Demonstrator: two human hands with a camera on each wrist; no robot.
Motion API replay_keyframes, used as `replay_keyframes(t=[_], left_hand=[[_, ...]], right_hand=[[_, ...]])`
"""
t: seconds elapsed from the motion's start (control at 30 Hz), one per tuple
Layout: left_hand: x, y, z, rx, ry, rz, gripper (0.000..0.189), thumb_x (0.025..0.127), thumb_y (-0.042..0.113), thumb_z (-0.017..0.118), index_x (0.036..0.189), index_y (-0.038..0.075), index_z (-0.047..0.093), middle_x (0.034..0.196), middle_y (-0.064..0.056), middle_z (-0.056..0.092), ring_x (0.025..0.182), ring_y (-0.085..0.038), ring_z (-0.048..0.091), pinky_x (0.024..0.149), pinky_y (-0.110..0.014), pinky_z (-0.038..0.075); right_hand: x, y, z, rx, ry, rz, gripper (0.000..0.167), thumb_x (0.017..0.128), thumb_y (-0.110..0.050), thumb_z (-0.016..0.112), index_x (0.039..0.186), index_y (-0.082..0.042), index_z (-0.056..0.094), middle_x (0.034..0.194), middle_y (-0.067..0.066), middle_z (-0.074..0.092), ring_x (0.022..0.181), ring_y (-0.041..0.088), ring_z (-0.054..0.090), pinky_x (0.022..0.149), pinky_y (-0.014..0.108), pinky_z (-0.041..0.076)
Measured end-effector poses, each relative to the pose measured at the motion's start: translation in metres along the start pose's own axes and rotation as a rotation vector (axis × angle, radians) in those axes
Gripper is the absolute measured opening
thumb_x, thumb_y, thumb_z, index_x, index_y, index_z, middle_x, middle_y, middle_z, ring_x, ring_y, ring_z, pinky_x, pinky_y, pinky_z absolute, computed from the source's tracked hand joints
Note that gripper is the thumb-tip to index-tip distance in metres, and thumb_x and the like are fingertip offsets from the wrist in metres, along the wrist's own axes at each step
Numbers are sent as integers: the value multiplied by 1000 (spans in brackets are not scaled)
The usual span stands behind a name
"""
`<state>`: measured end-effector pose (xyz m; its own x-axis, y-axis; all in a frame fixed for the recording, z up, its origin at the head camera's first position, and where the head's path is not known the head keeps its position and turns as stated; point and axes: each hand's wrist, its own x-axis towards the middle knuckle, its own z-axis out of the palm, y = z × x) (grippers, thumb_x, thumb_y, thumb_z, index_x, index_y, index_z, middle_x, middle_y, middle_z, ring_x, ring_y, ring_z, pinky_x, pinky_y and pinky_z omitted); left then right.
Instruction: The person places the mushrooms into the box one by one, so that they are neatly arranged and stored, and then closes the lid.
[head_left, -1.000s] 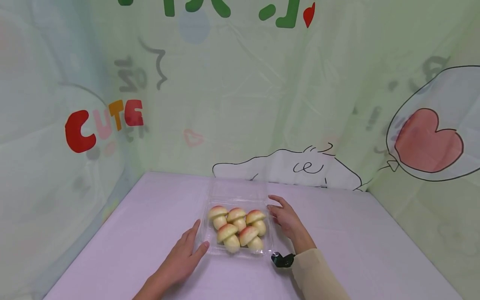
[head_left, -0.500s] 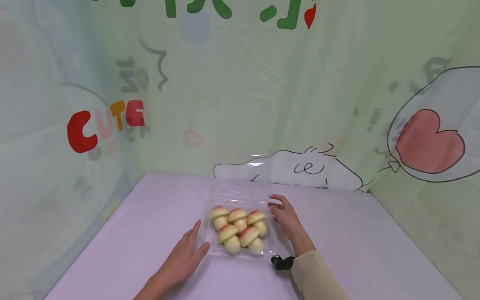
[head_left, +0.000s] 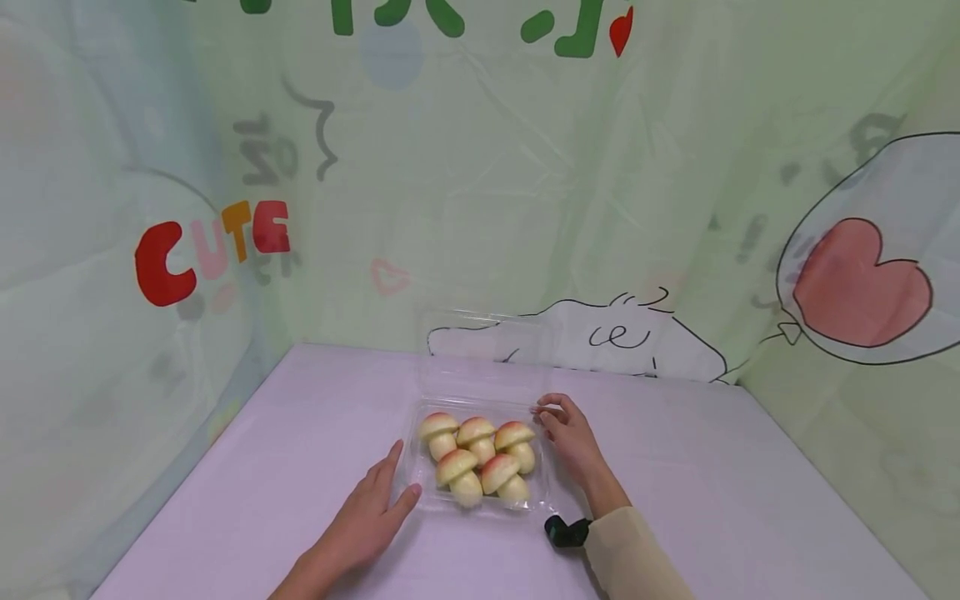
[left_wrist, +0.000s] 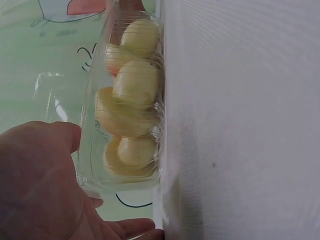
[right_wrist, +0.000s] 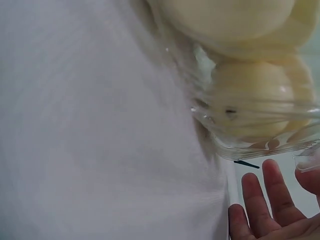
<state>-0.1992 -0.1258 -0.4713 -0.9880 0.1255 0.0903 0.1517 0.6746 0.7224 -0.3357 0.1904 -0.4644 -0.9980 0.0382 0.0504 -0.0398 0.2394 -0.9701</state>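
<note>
A clear plastic clamshell box sits on the table with several mushroom-shaped pieces inside, cream with red-tinged caps. Its clear lid stands up along the back edge. My left hand lies along the box's left side, fingers straight and thumb toward the front left corner. In the left wrist view, that hand has its thumb beside the box wall. My right hand is at the back right corner, fingers loosely bent. In the right wrist view, the thumb is right at the rim, with three fingers extended below.
Pale lilac cloth covers the table. A printed curtain encloses the back and both sides. A small black device sits by my right wrist, close to the box's front right corner.
The lid has swung from a lower angle to a more upright one behind the box. My right fingers have shifted slightly at the back right corner; my left hand stays in place.
</note>
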Motion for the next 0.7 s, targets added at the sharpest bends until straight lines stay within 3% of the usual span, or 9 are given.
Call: replay_keyframes(t=[0.33, 0.57, 0.7], left_hand=[[-1, -1, 0, 9, 10, 10, 75, 106, 48, 52, 165, 11, 24, 158, -28, 41, 146, -49, 40, 116, -67, 34], [-2, 0, -1, 3, 1, 9, 76, 106, 48, 52, 165, 10, 24, 158, -29, 40, 145, -50, 41, 115, -67, 34], [-2, 1, -1, -1, -7, 1, 75, 107, 48, 52, 165, 10, 24, 158, -30, 40, 146, -50, 40, 115, -68, 33]], right_hand=[[-1, 3, 1, -44, 27, -63, 19, 103, -2, 52, 120, 4, 59, 123, 24, 64, 94, 8, 61, 79, 22, 48], [-2, 4, -1, -120, 27, -61, 20, 101, -3, 56, 120, 0, 60, 121, 20, 62, 106, 23, 60, 84, 28, 51], [-1, 2, -2, -85, 28, -49, 17, 99, -3, 58, 117, 0, 60, 124, 19, 62, 108, 26, 61, 87, 31, 52]])
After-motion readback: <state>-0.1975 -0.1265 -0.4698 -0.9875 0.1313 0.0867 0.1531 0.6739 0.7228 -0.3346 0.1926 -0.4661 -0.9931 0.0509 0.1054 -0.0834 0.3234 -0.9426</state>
